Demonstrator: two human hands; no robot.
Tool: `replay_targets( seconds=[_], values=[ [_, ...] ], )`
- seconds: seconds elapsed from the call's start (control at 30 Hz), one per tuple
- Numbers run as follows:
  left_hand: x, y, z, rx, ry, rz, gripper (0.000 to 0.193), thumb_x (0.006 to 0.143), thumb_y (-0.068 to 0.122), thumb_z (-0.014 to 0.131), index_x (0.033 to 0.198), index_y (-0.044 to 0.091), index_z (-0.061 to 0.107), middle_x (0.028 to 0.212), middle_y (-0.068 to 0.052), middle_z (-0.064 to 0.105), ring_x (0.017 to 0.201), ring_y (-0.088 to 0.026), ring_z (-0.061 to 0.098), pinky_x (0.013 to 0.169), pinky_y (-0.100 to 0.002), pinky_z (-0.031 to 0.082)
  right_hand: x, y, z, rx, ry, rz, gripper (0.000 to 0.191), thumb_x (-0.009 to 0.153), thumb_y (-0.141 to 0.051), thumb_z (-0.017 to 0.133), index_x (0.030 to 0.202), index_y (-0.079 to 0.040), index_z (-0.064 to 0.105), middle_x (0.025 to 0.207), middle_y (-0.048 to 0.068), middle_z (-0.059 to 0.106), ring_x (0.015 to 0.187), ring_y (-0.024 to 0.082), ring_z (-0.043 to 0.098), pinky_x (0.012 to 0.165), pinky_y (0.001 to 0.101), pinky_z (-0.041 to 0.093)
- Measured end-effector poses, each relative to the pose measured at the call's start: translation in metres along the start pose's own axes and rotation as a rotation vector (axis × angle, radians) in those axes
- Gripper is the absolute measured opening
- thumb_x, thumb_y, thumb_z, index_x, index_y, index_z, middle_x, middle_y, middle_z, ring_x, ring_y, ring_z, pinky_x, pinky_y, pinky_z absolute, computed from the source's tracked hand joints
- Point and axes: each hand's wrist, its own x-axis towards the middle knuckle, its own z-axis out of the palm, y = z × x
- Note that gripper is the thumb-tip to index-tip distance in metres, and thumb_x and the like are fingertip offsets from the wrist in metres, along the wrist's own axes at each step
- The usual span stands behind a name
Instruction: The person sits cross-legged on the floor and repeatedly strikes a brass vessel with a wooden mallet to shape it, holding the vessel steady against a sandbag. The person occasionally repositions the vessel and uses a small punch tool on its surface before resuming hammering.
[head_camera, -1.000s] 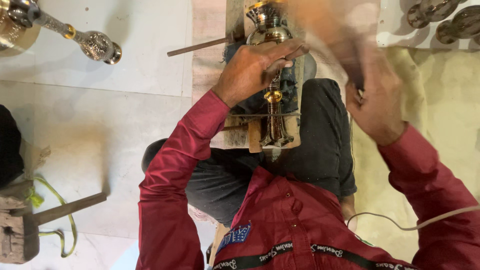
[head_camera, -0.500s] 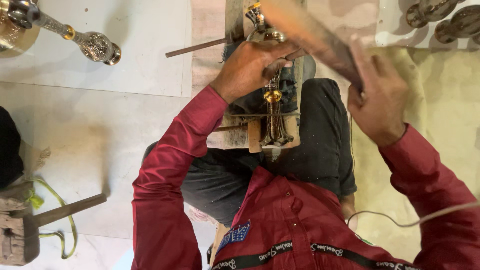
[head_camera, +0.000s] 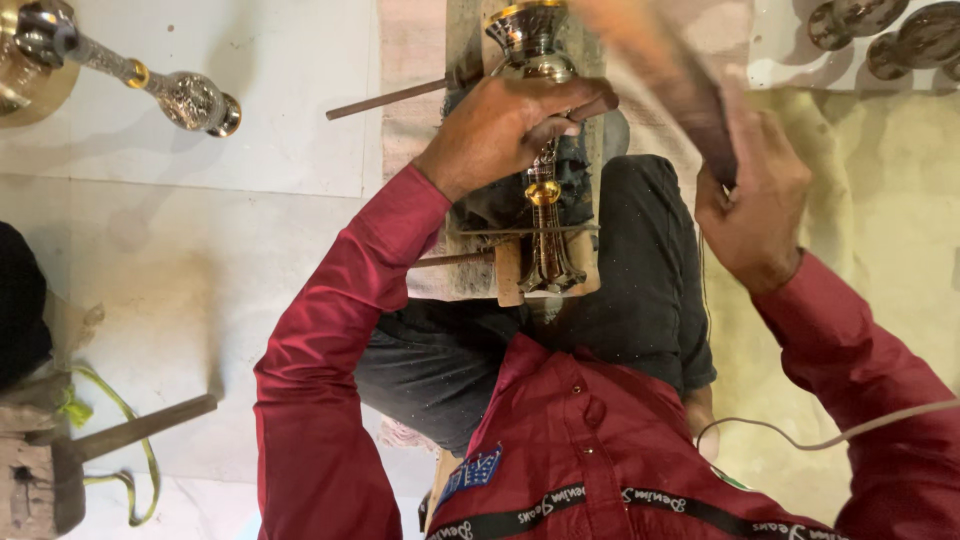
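My left hand (head_camera: 505, 130) is closed around a small dark punch and pressed against the upper stem of an ornate brass-and-silver stand (head_camera: 545, 215). The stand lies lengthwise on a wooden block (head_camera: 510, 275) over my lap, its cup-shaped end (head_camera: 528, 30) pointing away from me. My right hand (head_camera: 755, 205) grips a wooden striking stick (head_camera: 665, 75). The stick is motion-blurred and slants up over the stand's far end. I wear red sleeves and dark trousers.
A second ornate metal stem (head_camera: 185, 98) and a brass bowl (head_camera: 18, 85) lie top left. A thin metal rod (head_camera: 395, 97) lies beside the block. A wooden mallet (head_camera: 125, 430) and a yellow-green cord (head_camera: 140, 470) are bottom left. Round metal pieces (head_camera: 900, 35) sit top right. A white cable (head_camera: 800, 440) crosses my right arm.
The wooden stick in my right hand has swung, from a blur above the stand to a slant over its far end. My left hand has stayed on the stem.
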Motion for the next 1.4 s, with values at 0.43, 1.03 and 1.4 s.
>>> replay_targets(
  seconds=[0.43,1.03,1.4],
  values=[
    [0.002,0.001,-0.004,0.056,-0.058,-0.007,0.063,0.087,-0.001,0.073,0.145,0.019,0.060,0.124,-0.009,0.075,0.088,-0.022,0.078,0.089,-0.038,0.062,0.002,-0.014,-0.006,-0.098,-0.024,-0.030,0.078,0.090,0.008,0.067,0.162,0.001,0.039,0.113,0.025,0.065,0.095,0.036,0.066,0.080,0.0458,0.056],
    [-0.031,0.001,0.003,-0.393,0.392,-0.233,0.045,0.104,0.006,0.075,0.144,0.015,0.057,0.103,-0.002,0.075,0.087,-0.010,0.077,0.077,-0.025,0.069,-0.013,-0.032,0.018,0.142,-0.062,0.085,0.075,0.101,-0.010,0.074,0.164,-0.008,0.035,0.119,0.023,0.062,0.097,0.040,0.065,0.080,0.0475,0.054],
    [-0.039,0.013,0.000,-0.367,0.490,-0.203,0.045,0.103,0.007,0.078,0.143,0.012,0.058,0.121,-0.008,0.074,0.106,-0.013,0.076,0.090,-0.030,0.070,-0.010,-0.032,0.008,0.031,-0.220,0.162,0.076,0.097,-0.014,0.076,0.164,-0.010,0.039,0.098,0.020,0.061,0.080,0.037,0.062,0.069,0.0478,0.051]
  ],
)
